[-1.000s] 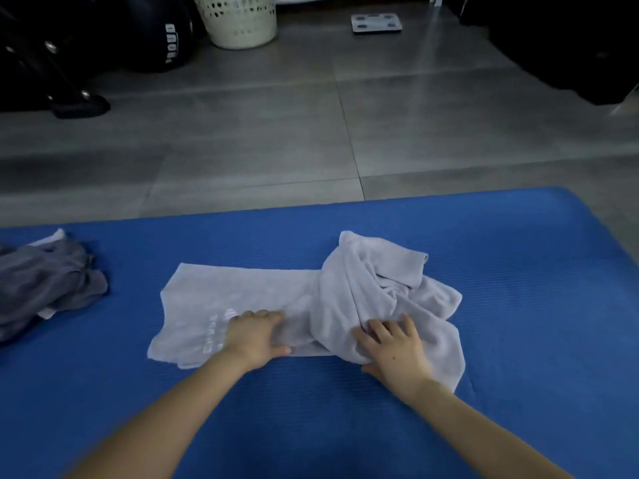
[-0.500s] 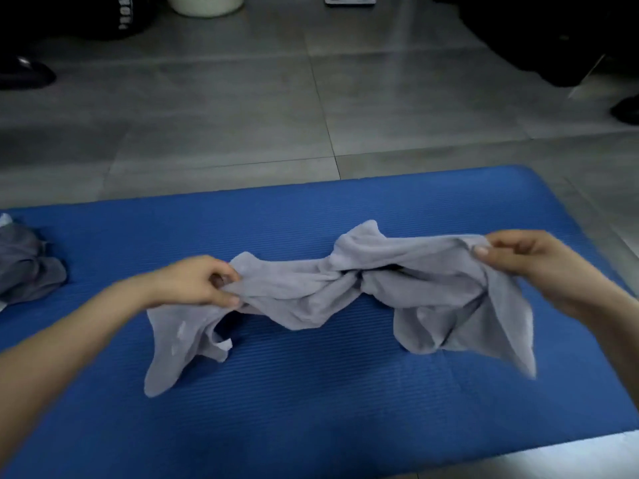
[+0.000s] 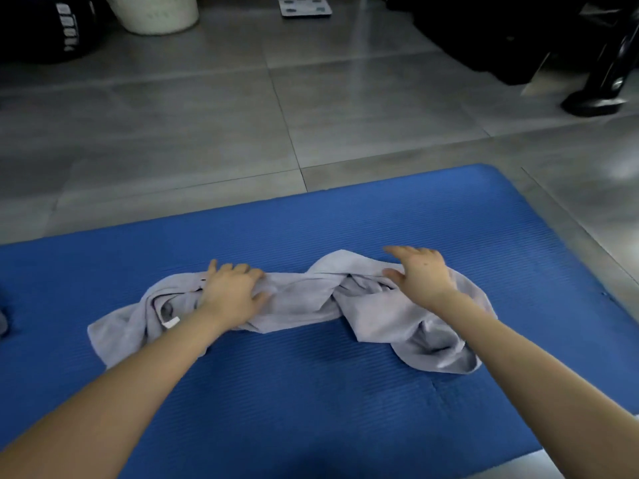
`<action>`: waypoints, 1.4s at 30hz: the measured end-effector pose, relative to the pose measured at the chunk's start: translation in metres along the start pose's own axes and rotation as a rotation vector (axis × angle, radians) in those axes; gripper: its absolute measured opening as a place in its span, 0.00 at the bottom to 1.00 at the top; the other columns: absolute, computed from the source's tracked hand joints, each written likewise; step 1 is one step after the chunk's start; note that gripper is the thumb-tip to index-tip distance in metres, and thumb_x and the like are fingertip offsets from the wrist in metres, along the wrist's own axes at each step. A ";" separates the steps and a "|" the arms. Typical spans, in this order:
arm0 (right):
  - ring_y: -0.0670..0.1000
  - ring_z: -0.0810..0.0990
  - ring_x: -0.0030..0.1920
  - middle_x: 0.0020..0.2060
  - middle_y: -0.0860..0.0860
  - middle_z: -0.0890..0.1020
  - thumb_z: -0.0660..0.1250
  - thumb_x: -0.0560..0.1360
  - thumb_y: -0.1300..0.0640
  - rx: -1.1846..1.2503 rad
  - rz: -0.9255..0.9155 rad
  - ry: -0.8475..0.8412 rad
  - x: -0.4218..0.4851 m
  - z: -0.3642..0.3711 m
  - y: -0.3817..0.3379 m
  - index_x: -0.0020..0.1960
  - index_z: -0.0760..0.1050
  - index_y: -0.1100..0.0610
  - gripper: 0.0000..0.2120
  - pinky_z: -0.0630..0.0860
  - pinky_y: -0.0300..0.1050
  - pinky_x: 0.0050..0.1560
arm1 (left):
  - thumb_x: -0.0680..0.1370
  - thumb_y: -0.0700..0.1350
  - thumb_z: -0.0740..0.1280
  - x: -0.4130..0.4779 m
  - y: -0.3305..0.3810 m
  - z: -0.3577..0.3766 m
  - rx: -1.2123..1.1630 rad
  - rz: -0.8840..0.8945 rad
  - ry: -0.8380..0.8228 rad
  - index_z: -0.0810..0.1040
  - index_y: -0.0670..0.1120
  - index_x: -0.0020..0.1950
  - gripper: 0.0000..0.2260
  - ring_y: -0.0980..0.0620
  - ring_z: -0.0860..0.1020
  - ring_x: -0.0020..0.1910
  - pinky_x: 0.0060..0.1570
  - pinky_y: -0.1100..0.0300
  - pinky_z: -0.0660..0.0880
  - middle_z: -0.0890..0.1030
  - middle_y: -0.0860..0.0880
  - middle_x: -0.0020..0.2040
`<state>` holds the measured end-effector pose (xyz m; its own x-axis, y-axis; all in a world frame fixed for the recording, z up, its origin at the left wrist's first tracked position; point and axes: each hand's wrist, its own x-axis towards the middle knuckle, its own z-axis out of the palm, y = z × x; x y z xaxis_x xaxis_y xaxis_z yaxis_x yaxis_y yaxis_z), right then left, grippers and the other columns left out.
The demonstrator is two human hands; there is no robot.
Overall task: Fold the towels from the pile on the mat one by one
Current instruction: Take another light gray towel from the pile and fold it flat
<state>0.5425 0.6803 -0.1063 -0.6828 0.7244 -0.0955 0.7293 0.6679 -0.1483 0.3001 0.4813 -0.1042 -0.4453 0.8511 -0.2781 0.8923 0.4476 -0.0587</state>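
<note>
A light grey towel (image 3: 297, 302) lies twisted and bunched across the middle of the blue mat (image 3: 311, 392), with a small white tag near its left end. My left hand (image 3: 231, 292) rests on the towel's left part, thumb spread out to the side. My right hand (image 3: 420, 274) is over the towel's right part with its fingers stretched forward, and its palm is at the cloth. Only a dark sliver of the towel pile (image 3: 2, 321) shows at the left edge of the mat.
Grey floor tiles lie beyond the mat. A white woven basket (image 3: 155, 15) and a flat bathroom scale (image 3: 304, 6) stand at the back. Dark furniture and a black foot-like base (image 3: 594, 98) are at the back right. A black bag (image 3: 52, 29) sits at the back left.
The towel was lifted and stretched between both gripping hands half a second ago. It now lies on the mat again, and both hands have come down onto it with looser fingers.
</note>
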 end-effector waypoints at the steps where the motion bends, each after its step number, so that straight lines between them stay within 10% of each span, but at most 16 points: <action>1: 0.54 0.70 0.66 0.67 0.49 0.73 0.61 0.78 0.46 0.019 -0.069 -0.011 0.007 0.004 -0.010 0.72 0.64 0.50 0.24 0.58 0.49 0.67 | 0.77 0.60 0.58 0.008 0.008 0.002 -0.061 0.026 0.006 0.71 0.54 0.67 0.21 0.49 0.71 0.64 0.71 0.46 0.55 0.75 0.52 0.64; 8: 0.53 0.76 0.58 0.52 0.50 0.82 0.56 0.79 0.48 -0.173 -0.174 -0.089 0.044 0.030 -0.041 0.63 0.74 0.49 0.15 0.53 0.50 0.70 | 0.75 0.61 0.63 0.040 0.044 0.002 -0.491 0.061 -0.078 0.74 0.53 0.63 0.20 0.55 0.77 0.50 0.51 0.58 0.71 0.80 0.57 0.48; 11: 0.52 0.80 0.45 0.42 0.49 0.84 0.62 0.77 0.54 0.237 -0.094 0.101 0.037 0.010 -0.031 0.51 0.81 0.52 0.09 0.66 0.47 0.60 | 0.71 0.63 0.67 0.039 0.037 -0.007 -0.591 0.159 -0.230 0.78 0.58 0.54 0.15 0.61 0.75 0.39 0.42 0.62 0.70 0.77 0.60 0.36; 14: 0.45 0.82 0.45 0.42 0.45 0.85 0.71 0.72 0.54 0.622 -0.107 -0.143 0.027 -0.047 -0.017 0.48 0.83 0.52 0.06 0.76 0.43 0.53 | 0.69 0.63 0.69 0.028 0.033 -0.019 -0.674 0.272 -0.349 0.78 0.61 0.52 0.13 0.64 0.75 0.37 0.43 0.63 0.71 0.78 0.63 0.36; 19: 0.40 0.82 0.41 0.39 0.46 0.86 0.73 0.70 0.54 0.702 -0.180 -0.373 0.013 -0.121 -0.008 0.44 0.84 0.55 0.05 0.77 0.31 0.46 | 0.68 0.63 0.69 0.018 0.035 -0.067 -0.771 0.227 -0.004 0.79 0.56 0.38 0.11 0.59 0.75 0.41 0.47 0.60 0.71 0.78 0.60 0.36; 24: 0.34 0.77 0.36 0.34 0.41 0.83 0.70 0.73 0.58 0.802 -0.180 0.006 0.024 -0.151 -0.011 0.45 0.83 0.58 0.04 0.72 0.27 0.41 | 0.75 0.46 0.69 0.021 0.032 -0.142 -0.882 0.220 0.186 0.78 0.43 0.43 0.07 0.53 0.74 0.39 0.41 0.59 0.68 0.78 0.48 0.38; 28: 0.43 0.79 0.46 0.48 0.50 0.84 0.67 0.76 0.57 0.662 -0.148 0.237 0.053 -0.144 -0.022 0.54 0.81 0.57 0.09 0.75 0.40 0.49 | 0.76 0.47 0.66 0.048 0.031 -0.165 -0.635 -0.077 0.571 0.79 0.44 0.47 0.07 0.43 0.77 0.45 0.39 0.57 0.66 0.80 0.43 0.42; 37: 0.51 0.72 0.66 0.65 0.50 0.75 0.64 0.76 0.58 0.247 0.279 -0.276 -0.013 -0.025 0.087 0.68 0.71 0.55 0.20 0.67 0.43 0.64 | 0.77 0.45 0.64 0.063 0.039 -0.085 -0.464 -0.098 0.217 0.79 0.48 0.46 0.04 0.45 0.75 0.43 0.40 0.58 0.69 0.82 0.46 0.47; 42: 0.47 0.74 0.59 0.55 0.41 0.78 0.72 0.68 0.48 0.305 0.287 -0.411 -0.045 0.010 0.110 0.66 0.69 0.42 0.28 0.68 0.45 0.61 | 0.78 0.45 0.63 0.064 0.046 -0.073 -0.466 -0.094 0.269 0.79 0.47 0.50 0.06 0.44 0.77 0.48 0.44 0.56 0.70 0.81 0.47 0.48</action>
<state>0.6533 0.7195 -0.1284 -0.4654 0.7025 -0.5385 0.8835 0.3315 -0.3311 0.3076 0.5766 -0.0548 -0.5796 0.8142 -0.0336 0.7474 0.5476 0.3763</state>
